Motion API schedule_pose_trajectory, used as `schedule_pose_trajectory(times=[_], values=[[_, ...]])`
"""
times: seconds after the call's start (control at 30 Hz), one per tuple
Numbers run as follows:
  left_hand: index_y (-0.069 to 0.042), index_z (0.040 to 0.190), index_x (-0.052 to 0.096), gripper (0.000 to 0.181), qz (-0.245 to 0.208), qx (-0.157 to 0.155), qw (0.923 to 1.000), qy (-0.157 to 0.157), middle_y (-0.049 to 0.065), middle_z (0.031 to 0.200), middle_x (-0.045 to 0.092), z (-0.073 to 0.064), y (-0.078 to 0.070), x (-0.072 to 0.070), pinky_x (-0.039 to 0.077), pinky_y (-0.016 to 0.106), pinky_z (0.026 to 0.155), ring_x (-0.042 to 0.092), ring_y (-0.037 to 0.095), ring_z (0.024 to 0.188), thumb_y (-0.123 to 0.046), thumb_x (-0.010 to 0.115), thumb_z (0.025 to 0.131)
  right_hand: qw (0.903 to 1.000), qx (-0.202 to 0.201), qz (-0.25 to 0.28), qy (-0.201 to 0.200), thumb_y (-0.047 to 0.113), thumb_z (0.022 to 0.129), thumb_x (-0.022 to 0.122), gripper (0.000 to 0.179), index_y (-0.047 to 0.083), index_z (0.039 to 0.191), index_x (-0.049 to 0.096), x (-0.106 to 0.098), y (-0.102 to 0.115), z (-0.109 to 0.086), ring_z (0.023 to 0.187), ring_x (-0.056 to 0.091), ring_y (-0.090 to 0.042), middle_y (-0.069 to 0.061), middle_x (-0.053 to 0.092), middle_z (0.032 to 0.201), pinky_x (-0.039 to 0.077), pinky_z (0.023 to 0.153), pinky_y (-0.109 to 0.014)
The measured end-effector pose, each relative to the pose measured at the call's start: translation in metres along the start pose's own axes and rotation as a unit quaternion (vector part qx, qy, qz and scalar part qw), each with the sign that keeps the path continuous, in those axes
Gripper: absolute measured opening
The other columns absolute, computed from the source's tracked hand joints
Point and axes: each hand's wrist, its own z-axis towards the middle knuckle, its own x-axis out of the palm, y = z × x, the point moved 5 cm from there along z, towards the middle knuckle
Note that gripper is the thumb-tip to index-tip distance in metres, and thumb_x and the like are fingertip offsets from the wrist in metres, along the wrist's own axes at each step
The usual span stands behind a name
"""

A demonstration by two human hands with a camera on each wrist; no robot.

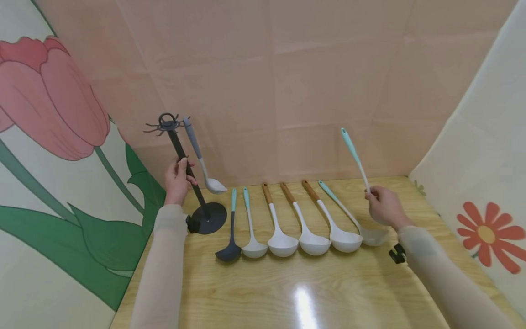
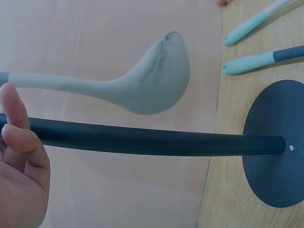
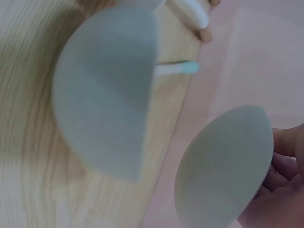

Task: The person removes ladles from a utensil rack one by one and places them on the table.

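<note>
My left hand (image 1: 176,183) grips the post of a black utensil stand (image 1: 178,148) with a ring of hooks on top and a round base. From one hook hangs a ladle with a grey-blue handle (image 1: 193,139); its pale bowl (image 2: 156,76) faces the left wrist camera. At the right, my right hand (image 1: 386,208) holds a mint-handled ladle (image 1: 350,145) by its white shaft, handle up. That ladle's bowl is hidden behind the hand in the head view, but the right wrist view shows the bowl (image 3: 223,166) beside the fingers.
Several ladles lie in a row on the wooden table (image 1: 246,292): a dark one (image 1: 229,252), a mint-handled white one (image 1: 255,249), three wooden-handled ones (image 1: 314,244), and another mint-handled one (image 1: 371,236) under my right hand. A pinkish cloth (image 1: 287,91) hangs behind.
</note>
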Motion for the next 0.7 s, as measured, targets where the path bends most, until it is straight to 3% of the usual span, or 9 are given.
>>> schedule_pose_trajectory(times=[0.17,0.33,0.57,0.7], values=[[-0.008,0.136,0.055,0.037,-0.012,-0.008,0.9999,-0.002,0.000,0.100,0.064,0.002,0.004,-0.001,0.045,0.020,0.041,0.061,0.025,0.052,-0.028,0.046,0.106,0.9993,0.008,-0.023,0.028,0.009,0.103,0.050,0.024,-0.011,0.105,0.065,0.002,-0.016,-0.003,0.075,0.060,-0.029,-0.024,0.068,0.092,0.048,0.065,-0.042],[-0.006,0.136,0.054,0.039,-0.014,-0.008,0.9999,-0.005,0.000,0.100,0.063,0.004,0.005,0.000,0.045,0.020,0.041,0.060,0.024,0.051,-0.029,0.046,0.106,0.9971,0.031,-0.032,0.062,0.009,0.103,0.050,0.025,-0.012,0.104,0.063,0.005,-0.033,-0.006,0.067,0.056,-0.024,-0.020,0.066,0.084,0.045,0.058,-0.035],[-0.009,0.134,0.056,0.036,-0.016,-0.004,0.9999,-0.003,0.017,0.111,0.062,0.001,0.003,0.000,0.045,0.021,0.041,0.060,0.020,0.050,-0.029,0.045,0.106,0.9880,0.080,-0.034,0.128,0.012,0.104,0.046,0.032,-0.016,0.111,0.060,0.009,-0.055,-0.013,0.065,0.053,-0.021,-0.013,0.060,0.077,0.043,0.055,-0.033],[-0.005,0.136,0.054,0.039,-0.015,0.006,0.9999,0.000,0.008,0.104,0.064,0.000,0.001,0.001,0.045,0.020,0.041,0.060,0.020,0.049,-0.028,0.045,0.107,0.9835,0.098,-0.052,0.143,0.013,0.103,0.046,0.035,-0.016,0.114,0.060,0.009,-0.069,-0.016,0.068,0.054,-0.024,-0.016,0.062,0.081,0.043,0.055,-0.033]])
